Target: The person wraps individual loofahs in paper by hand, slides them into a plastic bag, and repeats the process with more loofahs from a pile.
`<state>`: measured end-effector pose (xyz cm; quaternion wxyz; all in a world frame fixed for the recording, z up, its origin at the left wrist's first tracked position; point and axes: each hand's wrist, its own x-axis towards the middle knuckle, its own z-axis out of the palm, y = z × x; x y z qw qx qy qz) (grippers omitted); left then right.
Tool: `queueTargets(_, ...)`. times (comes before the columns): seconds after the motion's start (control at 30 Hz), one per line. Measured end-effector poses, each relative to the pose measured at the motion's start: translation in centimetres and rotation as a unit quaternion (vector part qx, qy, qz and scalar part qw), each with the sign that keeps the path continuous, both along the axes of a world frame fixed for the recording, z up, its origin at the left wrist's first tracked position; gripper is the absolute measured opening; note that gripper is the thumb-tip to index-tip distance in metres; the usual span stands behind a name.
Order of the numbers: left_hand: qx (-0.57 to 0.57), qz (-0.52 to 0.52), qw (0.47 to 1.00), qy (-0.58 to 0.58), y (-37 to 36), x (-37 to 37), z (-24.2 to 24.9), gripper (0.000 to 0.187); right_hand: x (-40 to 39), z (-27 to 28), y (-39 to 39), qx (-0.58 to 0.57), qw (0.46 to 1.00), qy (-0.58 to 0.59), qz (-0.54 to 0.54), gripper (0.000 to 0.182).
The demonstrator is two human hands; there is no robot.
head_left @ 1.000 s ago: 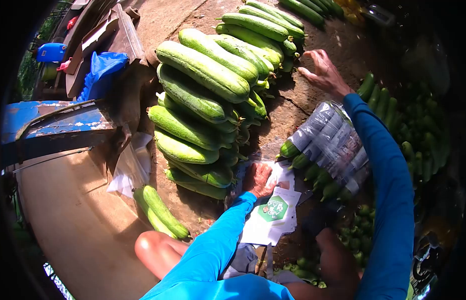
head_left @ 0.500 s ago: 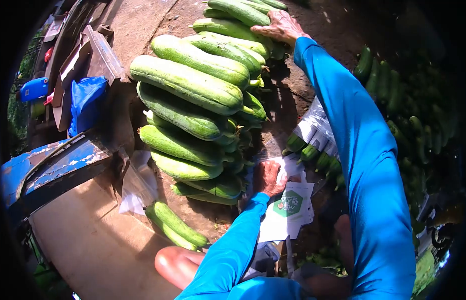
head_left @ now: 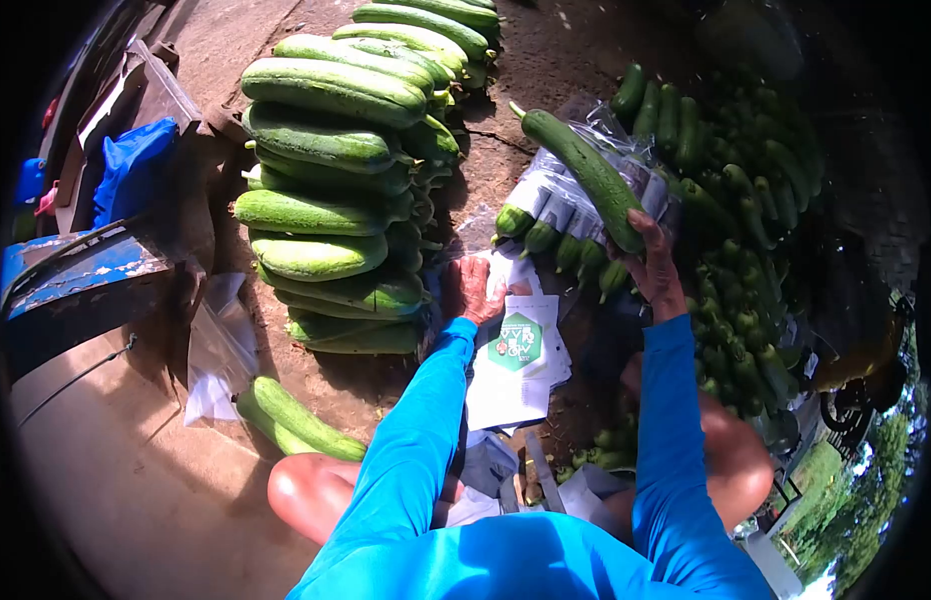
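My right hand (head_left: 656, 264) grips the lower end of a long green gourd (head_left: 582, 165), which slants up and to the left above a plastic-wrapped bundle. My left hand (head_left: 475, 288) rests at the top of a stack of white printed paper sheets (head_left: 516, 385) bearing a green hexagon, its fingers bent onto the paper; its fingertips are partly hidden. Left of that hand, a tall pile of green gourds (head_left: 316, 210) lies on the ground. The plastic bag of paper-wrapped gourds (head_left: 558, 215) lies under the held gourd, their green ends showing.
Many smaller green vegetables (head_left: 746, 320) lie in shade at the right. Two gourds (head_left: 296, 420) rest apart near my left knee. A clear plastic bag (head_left: 223, 350), blue bag (head_left: 136, 170) and chipped blue board (head_left: 86, 275) stand at the left.
My right hand has come from the far end of the pile toward the right side, now holding a gourd. My left hand stays at the paper. The view has shifted right.
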<state>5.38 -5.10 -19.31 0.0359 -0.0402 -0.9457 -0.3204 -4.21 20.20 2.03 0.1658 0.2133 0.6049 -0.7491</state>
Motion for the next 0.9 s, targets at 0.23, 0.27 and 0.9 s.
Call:
queueTargets(0.23,0.555,0.071,0.752,-0.348,-2.8,-2.8,0.3,0.032,14.5,3.3,2.6,0.029,0.993,-0.115,0.015,0.044)
queueTargets(0.27,0.495,0.062,0.816,-0.293,-2.6,-2.4,5.0,0.036,15.8,3.1,2.8,0.033,0.99,-0.135,0.023,0.042)
queueTargets(0.9,0.139,0.029,0.891,-0.43,-11.6,7.3,13.4,0.108,26.0,-8.4,-7.8,0.407,0.793,0.159,0.423,0.071)
